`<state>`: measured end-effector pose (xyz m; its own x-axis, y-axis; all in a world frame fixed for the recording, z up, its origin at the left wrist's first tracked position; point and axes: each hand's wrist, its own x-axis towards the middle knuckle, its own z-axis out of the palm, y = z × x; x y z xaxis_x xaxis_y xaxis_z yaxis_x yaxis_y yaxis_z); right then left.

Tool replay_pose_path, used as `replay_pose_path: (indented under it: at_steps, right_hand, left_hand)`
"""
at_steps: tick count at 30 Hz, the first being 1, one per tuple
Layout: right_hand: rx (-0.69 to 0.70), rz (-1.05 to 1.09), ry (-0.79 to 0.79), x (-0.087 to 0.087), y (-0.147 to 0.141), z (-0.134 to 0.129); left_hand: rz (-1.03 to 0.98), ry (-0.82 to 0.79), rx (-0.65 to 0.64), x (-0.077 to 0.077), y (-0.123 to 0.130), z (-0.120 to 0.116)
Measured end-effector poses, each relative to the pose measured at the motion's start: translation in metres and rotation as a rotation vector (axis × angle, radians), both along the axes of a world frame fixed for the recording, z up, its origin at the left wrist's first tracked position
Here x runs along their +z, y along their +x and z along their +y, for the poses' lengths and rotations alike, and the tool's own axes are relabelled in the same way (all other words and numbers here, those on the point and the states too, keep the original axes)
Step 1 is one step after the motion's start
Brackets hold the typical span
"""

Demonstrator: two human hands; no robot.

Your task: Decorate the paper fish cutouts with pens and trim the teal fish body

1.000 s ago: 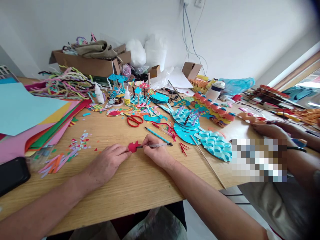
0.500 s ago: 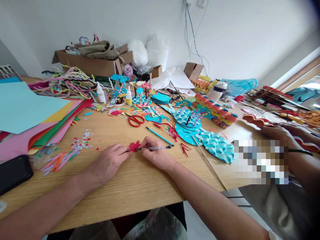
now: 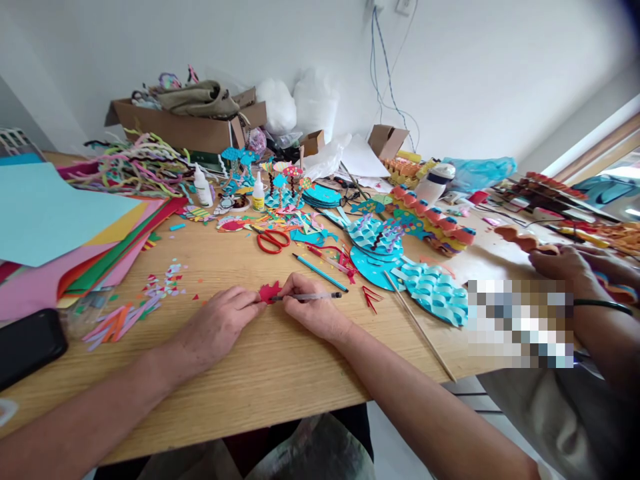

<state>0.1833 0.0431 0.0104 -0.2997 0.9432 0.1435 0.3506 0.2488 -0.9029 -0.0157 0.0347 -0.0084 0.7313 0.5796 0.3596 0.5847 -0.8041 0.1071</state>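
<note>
A small red paper cutout (image 3: 269,292) with a jagged edge lies on the wooden table (image 3: 200,400) between my hands. The fingers of my left hand (image 3: 225,320) are together, and their tips press on the cutout's left side. In my right hand (image 3: 313,307) is a pen (image 3: 320,295), held in a pinch with its tip on the red paper. Just beyond are red scissors (image 3: 271,241) and a blue pencil (image 3: 320,272). Red folded paper strips (image 3: 371,299) lie to the right of my right hand.
Coloured paper sheets (image 3: 60,213) and a black phone (image 3: 30,343) are at the left. Woven blue paper pieces (image 3: 435,293) and a thin wooden stick (image 3: 420,327) lie at the right. Another person's hands (image 3: 565,270) hold a wavy orange piece at the far right.
The other person's hands and the wavy orange piece have shifted slightly to the right. My own hands, the pen and the red cutout look the same.
</note>
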Motion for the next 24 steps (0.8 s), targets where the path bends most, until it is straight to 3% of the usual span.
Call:
replay_pose_path:
  at_steps: [13, 24]
  right_hand:
    - [-0.026, -0.038, 0.032, -0.0017, 0.0024, 0.0012]
    - [-0.012, 0.055, 0.001, 0.0006, -0.0019, 0.0007]
  left_hand:
    - [-0.002, 0.042, -0.014, 0.0002, -0.0001, 0.0000]
    - [0.006, 0.012, -0.007, 0.0009, 0.0006, 0.0003]
